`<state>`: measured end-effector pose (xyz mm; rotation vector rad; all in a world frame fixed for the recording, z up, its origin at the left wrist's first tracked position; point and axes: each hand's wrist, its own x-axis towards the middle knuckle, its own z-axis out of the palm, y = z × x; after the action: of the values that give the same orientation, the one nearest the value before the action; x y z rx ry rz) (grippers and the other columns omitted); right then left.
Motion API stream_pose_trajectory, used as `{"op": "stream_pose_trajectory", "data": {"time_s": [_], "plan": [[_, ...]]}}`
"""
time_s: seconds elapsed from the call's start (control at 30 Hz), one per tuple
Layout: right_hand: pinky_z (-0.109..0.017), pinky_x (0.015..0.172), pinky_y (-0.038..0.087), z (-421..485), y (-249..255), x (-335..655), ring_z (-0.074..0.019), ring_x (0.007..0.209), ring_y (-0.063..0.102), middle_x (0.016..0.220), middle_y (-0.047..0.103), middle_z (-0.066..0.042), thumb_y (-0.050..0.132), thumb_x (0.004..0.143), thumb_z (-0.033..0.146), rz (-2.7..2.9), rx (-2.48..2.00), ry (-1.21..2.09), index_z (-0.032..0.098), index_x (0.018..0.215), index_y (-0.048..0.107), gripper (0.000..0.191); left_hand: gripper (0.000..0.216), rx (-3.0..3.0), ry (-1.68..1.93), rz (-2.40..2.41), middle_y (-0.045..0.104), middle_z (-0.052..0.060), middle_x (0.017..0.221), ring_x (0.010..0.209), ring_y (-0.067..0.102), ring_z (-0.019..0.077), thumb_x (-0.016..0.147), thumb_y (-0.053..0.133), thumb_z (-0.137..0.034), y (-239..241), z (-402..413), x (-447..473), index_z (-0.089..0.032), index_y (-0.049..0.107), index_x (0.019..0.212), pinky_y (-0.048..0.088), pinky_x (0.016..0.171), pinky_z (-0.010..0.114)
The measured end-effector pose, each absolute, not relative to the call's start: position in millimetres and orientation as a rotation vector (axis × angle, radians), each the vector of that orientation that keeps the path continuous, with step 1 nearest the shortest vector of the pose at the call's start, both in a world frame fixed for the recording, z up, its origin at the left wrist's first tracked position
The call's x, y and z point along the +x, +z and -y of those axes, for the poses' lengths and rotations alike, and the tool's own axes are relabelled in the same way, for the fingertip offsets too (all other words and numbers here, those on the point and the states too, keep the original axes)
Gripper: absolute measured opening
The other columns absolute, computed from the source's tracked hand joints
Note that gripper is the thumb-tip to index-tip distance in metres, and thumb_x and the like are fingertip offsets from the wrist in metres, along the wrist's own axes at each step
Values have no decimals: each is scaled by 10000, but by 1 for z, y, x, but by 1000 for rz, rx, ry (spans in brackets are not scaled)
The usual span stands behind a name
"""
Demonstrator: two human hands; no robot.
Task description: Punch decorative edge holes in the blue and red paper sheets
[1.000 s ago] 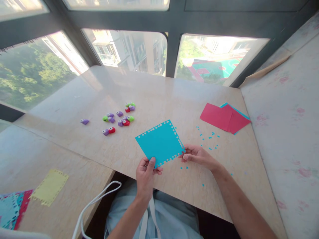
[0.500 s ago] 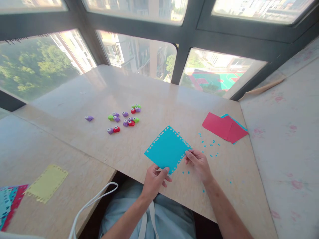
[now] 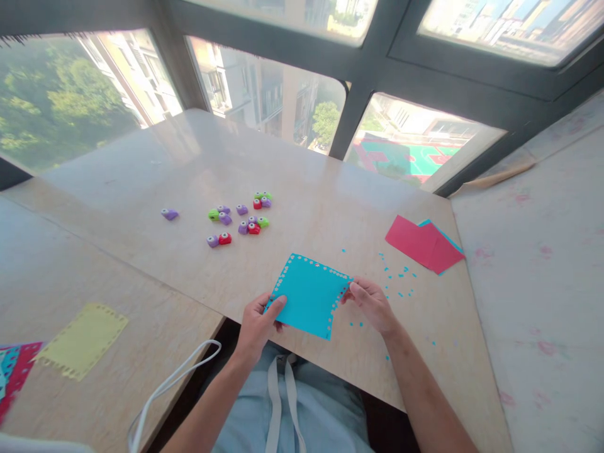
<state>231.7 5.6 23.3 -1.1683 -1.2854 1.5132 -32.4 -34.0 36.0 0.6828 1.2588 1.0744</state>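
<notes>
I hold a turquoise paper square (image 3: 309, 294) with small holes punched along its edges, just above the near edge of the beige stone table (image 3: 302, 189). My left hand (image 3: 258, 322) pinches its left corner, thumb on top. At the paper's right corner my right hand (image 3: 370, 303) pinches it with the fingertips. Small turquoise punched bits (image 3: 399, 277) lie scattered on the table to the right of my right hand.
Several small purple, green and red paper punches (image 3: 238, 219) sit in a cluster beyond the paper, with one purple punch (image 3: 170, 214) apart to the left. Red and blue paper sheets (image 3: 425, 244) lie at the right. A yellow punched sheet (image 3: 81, 341) and coloured sheets (image 3: 14, 371) lie on the lower left table.
The paper has turned in my hands and come nearer to me. My left hand shifted from its bottom corner to its left corner; my right hand stays at the right corner.
</notes>
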Motion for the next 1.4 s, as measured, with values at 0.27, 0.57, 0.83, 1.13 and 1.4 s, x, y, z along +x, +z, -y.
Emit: {"op": "stream_pose_trajectory", "data": {"time_s": [0.27, 0.57, 0.83, 1.13, 1.4], "plan": [[-424, 935, 494, -33, 22, 209, -254, 1221, 530, 1303, 589, -108, 602, 864, 385, 1775, -1350, 793, 267, 1231, 625, 386, 369, 283, 1405, -1138, 611, -41, 624, 487, 525, 70, 597, 869, -389, 24, 23, -56, -151, 631, 750, 442, 440, 165], [-391, 923, 463, -44, 17, 177, -222, 1017, 593, 1060, 677, -70, 583, 904, 244, 2107, -1336, 598, 256, 1080, 638, 185, 398, 172, 1438, -1100, 639, -22, 694, 565, 577, 81, 557, 891, -333, 28, 15, -53, -136, 646, 802, 461, 474, 153], [-314, 746, 489, -29, 24, 201, -173, 788, 620, 924, 682, -56, 592, 857, 283, 1879, -1518, 510, 217, 988, 634, 153, 360, 102, 1401, -1145, 633, -34, 697, 530, 550, 68, 507, 876, -213, 34, 3, -54, -142, 613, 743, 467, 436, 144], [-322, 669, 501, 40, 21, 345, -209, 735, 645, 933, 704, -118, 614, 767, 489, 1162, -2073, 67, 162, 1014, 655, 412, 363, 305, 1116, -1306, 670, -16, 737, 525, 555, 88, 499, 852, -242, 32, -1, -55, -152, 672, 801, 492, 424, 166], [-381, 747, 472, 64, 19, 392, -255, 761, 624, 956, 703, -164, 512, 789, 581, 1016, -2324, -113, 137, 1039, 669, 533, 476, 624, 950, -1347, 549, -34, 483, 385, 419, 68, 486, 886, -466, 34, 3, -49, -151, 671, 770, 306, 345, 150]]}}
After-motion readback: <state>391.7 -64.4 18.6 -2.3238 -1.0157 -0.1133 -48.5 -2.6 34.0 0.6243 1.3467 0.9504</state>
